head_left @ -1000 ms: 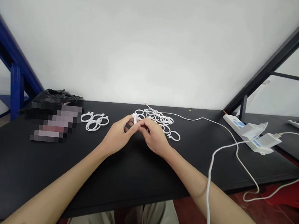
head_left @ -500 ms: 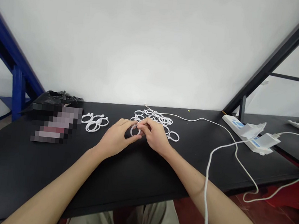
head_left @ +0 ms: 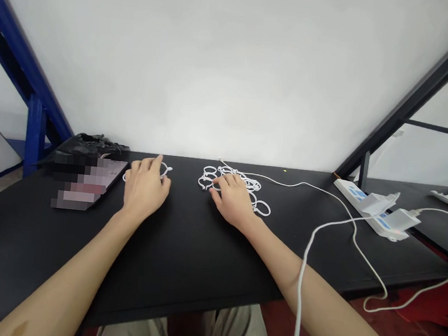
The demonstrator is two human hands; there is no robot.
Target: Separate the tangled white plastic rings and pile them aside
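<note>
Ahead on the bench [head_left: 175, 258], one white ring [head_left: 165, 165] showed at eleven o'clock by the left hand [head_left: 145, 188] and more white rings [head_left: 253, 184] at twelve under the right hand [head_left: 233, 200], whether either's fingers gripped any being untellable, all seemingly light, smooth and springy, best pinched by the knob [head_left: 169, 169].

Your head-worn camera looks forward and down over your lap [head_left: 245, 333] and the black table [head_left: 174, 269], near enough to catch your left hand [head_left: 142, 189] and right hand [head_left: 233, 200] near mid-frame, facing the white wall [head_left: 233, 74] beyond.
</note>
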